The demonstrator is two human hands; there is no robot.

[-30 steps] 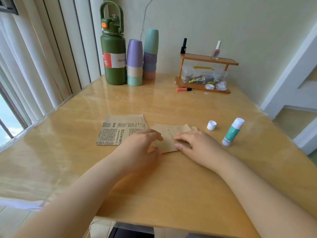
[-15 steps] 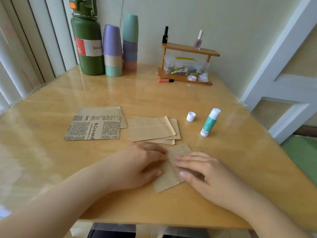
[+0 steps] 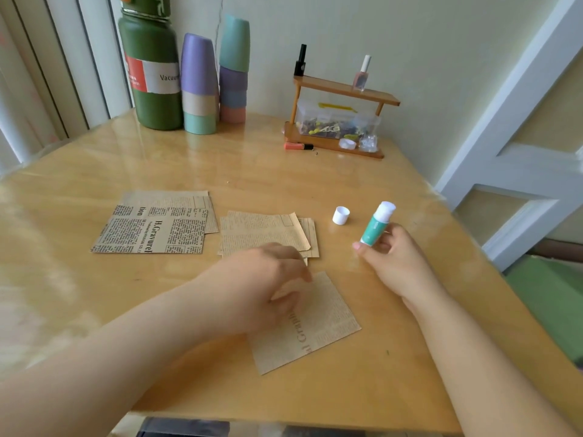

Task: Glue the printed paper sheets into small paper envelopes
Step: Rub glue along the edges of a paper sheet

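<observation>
The right hand (image 3: 397, 260) grips the lower end of the green glue stick (image 3: 377, 223), fingers curled round it, the uncapped white tip pointing up and away; its white cap (image 3: 341, 215) stands on the counter (image 3: 220, 165) just beside it, to the left. The left hand (image 3: 268, 279) rests on the near folded sheet (image 3: 318, 329), a tan printed paper lying askew close to the counter's front edge; its fingers are bent down onto the paper's upper left part, and whether they pinch an edge or only press cannot be told, as the hand is blurred. Just behind that hand lies a small stack of finished-looking tan envelopes (image 3: 268, 231), partly hidden by the knuckles. To the left of the stack, apart from it, lie flat printed sheets (image 3: 154, 228) with bold newspaper lettering, one overlapping another. At the back of the counter, against the wall, stand a green vacuum bottle (image 3: 151, 74), and touching or just beside it two stacks of upturned cups (image 3: 198, 86) in purple, beige, teal and pink. Farther right is a small wooden shelf (image 3: 344, 89) carrying two nail polish bottles (image 3: 361, 75) on top and a clear box (image 3: 334, 121) of small bits beneath, with an orange pen-like thing (image 3: 296, 146) lying at its foot.
</observation>
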